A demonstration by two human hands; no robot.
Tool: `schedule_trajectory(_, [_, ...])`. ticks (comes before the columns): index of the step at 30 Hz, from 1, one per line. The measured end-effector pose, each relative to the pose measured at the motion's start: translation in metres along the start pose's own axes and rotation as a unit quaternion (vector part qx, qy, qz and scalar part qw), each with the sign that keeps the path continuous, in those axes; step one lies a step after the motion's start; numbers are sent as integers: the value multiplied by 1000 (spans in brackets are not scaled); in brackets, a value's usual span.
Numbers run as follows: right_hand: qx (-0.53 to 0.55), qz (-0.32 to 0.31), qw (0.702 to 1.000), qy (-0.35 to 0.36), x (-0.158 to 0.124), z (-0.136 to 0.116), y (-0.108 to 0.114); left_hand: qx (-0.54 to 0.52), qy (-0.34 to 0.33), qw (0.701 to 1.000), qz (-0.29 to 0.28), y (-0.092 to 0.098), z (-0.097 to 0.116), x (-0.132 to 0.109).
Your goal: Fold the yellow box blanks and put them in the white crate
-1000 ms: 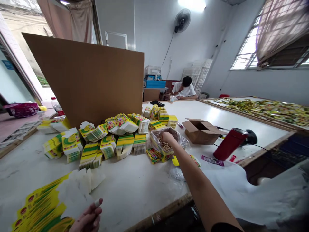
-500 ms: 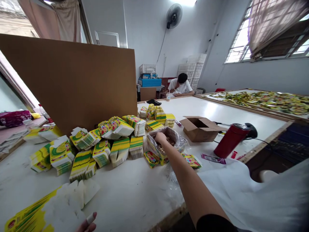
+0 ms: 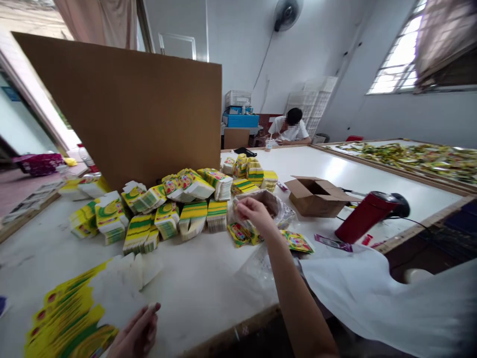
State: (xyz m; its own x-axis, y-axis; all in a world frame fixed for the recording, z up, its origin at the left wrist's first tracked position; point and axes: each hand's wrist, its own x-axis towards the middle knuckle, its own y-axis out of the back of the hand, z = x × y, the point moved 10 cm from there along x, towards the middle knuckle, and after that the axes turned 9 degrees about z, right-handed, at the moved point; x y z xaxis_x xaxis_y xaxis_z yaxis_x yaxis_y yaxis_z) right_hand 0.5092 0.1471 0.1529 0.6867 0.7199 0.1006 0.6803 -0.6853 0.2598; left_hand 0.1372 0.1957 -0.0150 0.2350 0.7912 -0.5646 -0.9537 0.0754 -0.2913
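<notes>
At the lower left, my left hand (image 3: 137, 328) rests by the edge of a fanned-out row of yellow, green and white printed cards (image 3: 70, 303). Its fingers are curled together, and whatever they hold, if anything, is hidden. My right hand (image 3: 255, 214) is over the near left rim of a clear plastic bag (image 3: 285, 211) set in a yellow printed wrapper. Those fingers are pinched together; what is between them is too small to make out. Flat yellow printed packets (image 3: 298, 241) lie beside the bag.
Stacks of yellow-green cards (image 3: 194, 219) stand behind, before a large cardboard sheet (image 3: 149, 114). To the right are an open carton (image 3: 316, 196), a red flask (image 3: 365, 216) and a purple sachet (image 3: 333, 243). A person (image 3: 290, 127) sits at the far edge.
My right hand has come up out of the bag to its near left rim. My left hand has moved further into view beside the fanned cards. The whole view has shifted.
</notes>
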Motion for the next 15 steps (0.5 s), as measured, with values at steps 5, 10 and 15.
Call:
schedule_trajectory(5, [207,-192,958,-54,-98,11,-149,42,-74,996,-32,-16,13,-16])
schedule_trajectory(10, [300,-255,912,-115,-148,24,-218,22,-117,993,-7,-10,22,-16])
schedule_trajectory(15, [300,-257,908,-136,-160,36,-228,10,-134,991,-9,-10,25,-18])
